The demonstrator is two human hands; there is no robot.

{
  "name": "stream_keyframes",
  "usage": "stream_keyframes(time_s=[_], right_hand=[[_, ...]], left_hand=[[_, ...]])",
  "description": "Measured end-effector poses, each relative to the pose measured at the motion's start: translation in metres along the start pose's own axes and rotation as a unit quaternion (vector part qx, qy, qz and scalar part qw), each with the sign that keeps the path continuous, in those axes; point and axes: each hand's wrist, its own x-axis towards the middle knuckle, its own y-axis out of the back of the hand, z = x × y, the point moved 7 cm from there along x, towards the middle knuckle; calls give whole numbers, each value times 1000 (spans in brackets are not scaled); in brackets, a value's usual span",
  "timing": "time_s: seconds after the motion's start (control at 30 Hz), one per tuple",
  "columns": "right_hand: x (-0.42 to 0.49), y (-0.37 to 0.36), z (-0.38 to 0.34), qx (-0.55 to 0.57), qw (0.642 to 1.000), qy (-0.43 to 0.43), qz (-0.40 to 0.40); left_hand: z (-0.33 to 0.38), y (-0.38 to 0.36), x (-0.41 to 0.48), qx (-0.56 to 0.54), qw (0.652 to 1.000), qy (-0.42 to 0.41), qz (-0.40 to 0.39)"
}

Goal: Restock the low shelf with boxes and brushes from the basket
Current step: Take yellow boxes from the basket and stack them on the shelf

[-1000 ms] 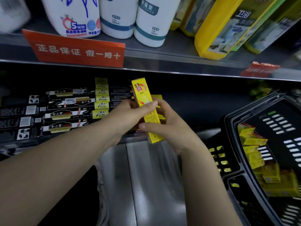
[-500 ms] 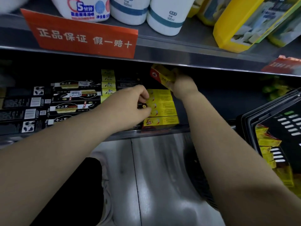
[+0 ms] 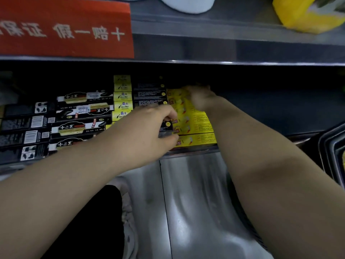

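Observation:
On the low shelf [image 3: 188,152] lies a stack of yellow boxes [image 3: 196,124], flat and side by side. My right hand [image 3: 201,98] reaches deep over the back of that stack; it is blurred, and its fingers seem curled over a yellow box [image 3: 176,92] at the rear. My left hand [image 3: 153,128] is at the stack's left side, with thumb and fingers pinching the end of a black box [image 3: 165,128] that bears a yellow dot. Only the dark rim of the basket [image 3: 334,146] shows, at the right edge.
Rows of black-and-white boxes [image 3: 78,116] and small yellow boxes [image 3: 122,101] fill the shelf's left part. The upper shelf edge [image 3: 224,51] with a red sign [image 3: 65,28] hangs low overhead. The shelf to the right of the yellow stack is dark. A steel floor panel [image 3: 196,202] lies below.
My right hand has dropped from under the upper shelf down onto the back of the yellow stack with its box. The camera has moved closer; my left hand stays at the black box.

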Motion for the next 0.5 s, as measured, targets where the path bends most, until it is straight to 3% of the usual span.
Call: stream_keyframes(time_s=[0.23,0.5], right_hand=[[2,-7,4,-39,999,0,-32],[-97,72,20,-28,997,54,-48]], left_hand=[[15,-4,4,4,1000,-16,4],[84,-18,10,-38,996,-81,-9]])
